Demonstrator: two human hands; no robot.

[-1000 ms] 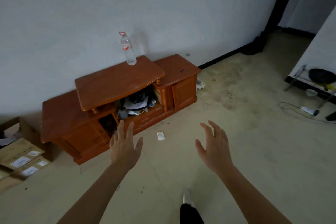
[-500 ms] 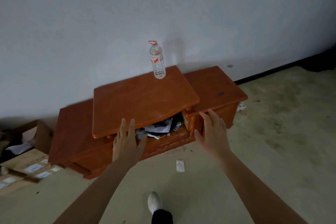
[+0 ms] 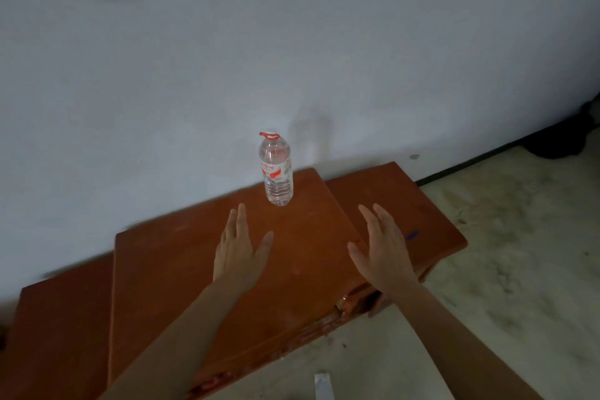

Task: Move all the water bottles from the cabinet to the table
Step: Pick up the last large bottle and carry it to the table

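The water bottle (image 3: 276, 172) stands upright on the cabinet (image 3: 162, 269), at the far edge of its raised top. The left hand (image 3: 238, 256) and right hand (image 3: 381, 253) hover nearer, fingers straight, holding nothing. A hasty reach could topple the tall, narrow bottle.

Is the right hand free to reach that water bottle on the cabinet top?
Probably yes. The right hand is open and holds nothing, and only bare cabinet top lies between it and the upright water bottle.
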